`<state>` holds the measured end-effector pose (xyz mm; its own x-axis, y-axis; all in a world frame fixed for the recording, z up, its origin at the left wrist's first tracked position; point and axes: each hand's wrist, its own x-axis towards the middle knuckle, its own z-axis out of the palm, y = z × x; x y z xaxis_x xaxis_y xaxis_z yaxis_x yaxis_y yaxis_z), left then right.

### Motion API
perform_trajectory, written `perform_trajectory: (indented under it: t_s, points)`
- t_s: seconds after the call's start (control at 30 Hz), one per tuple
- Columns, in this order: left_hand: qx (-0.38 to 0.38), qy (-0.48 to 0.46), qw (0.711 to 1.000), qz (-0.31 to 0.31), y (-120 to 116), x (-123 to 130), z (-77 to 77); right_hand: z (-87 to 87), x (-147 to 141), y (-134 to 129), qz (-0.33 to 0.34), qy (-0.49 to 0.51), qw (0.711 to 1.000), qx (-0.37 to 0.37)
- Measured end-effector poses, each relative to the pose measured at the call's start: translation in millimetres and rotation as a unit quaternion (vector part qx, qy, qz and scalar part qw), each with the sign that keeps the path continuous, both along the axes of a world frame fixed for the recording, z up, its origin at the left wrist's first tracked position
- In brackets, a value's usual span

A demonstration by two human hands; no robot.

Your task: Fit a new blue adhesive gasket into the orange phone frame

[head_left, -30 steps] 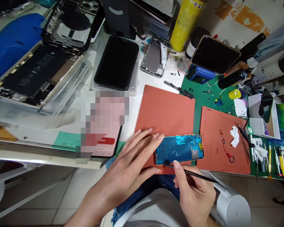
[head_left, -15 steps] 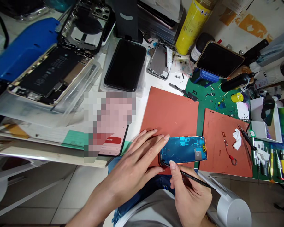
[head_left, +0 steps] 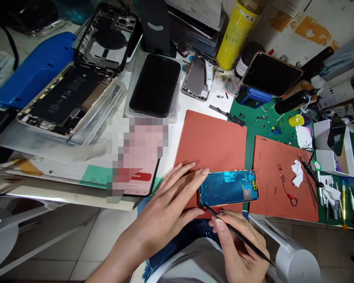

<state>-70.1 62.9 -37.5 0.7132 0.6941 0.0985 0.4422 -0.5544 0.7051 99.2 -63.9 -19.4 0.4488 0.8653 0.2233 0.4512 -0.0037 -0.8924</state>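
Head view: a smooth red mat (head_left: 212, 141) runs beneath the fingers of your left hand (head_left: 165, 208), spread loosely, and your right hand (head_left: 243, 251) is pinched closed, its lower fingers tucked from sight. Flat on the mat's near right corner lies the round-cornered phone shell (head_left: 224, 190), glossy blue inside, your left index fingertip at its far edge, thumb contact unclear; the tip of the slim black stick (head_left: 247, 242) you pinch is hard to see.

Lit phone (head_left: 139, 186), screen largely pixelated, unreadable. Yellow canister (head_left: 233, 39), top cropped by upper edge. Right hand (head_left: 238, 253), wrist cropped below.
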Motion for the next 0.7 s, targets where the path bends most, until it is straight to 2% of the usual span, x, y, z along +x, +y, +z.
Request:
perform_trajectory:
  t_s: [0.2, 0.43, 0.7]
  points:
    - [0.008, -0.005, 1.000, -0.001, -0.2, 0.1, -2.2, -5.5, 4.3, 0.1, 0.057, -0.013, 0.998, 0.010]
    - [0.007, -0.003, 1.000, 0.005, -0.6, 1.7, 1.0, -8.4, 3.1, 1.5, 0.060, 0.016, 0.998, 0.026]
    - [0.014, -0.003, 1.000, 0.001, 0.3, 1.9, 3.0, -5.4, 6.2, 1.5, 0.075, 0.001, 0.997, 0.030]
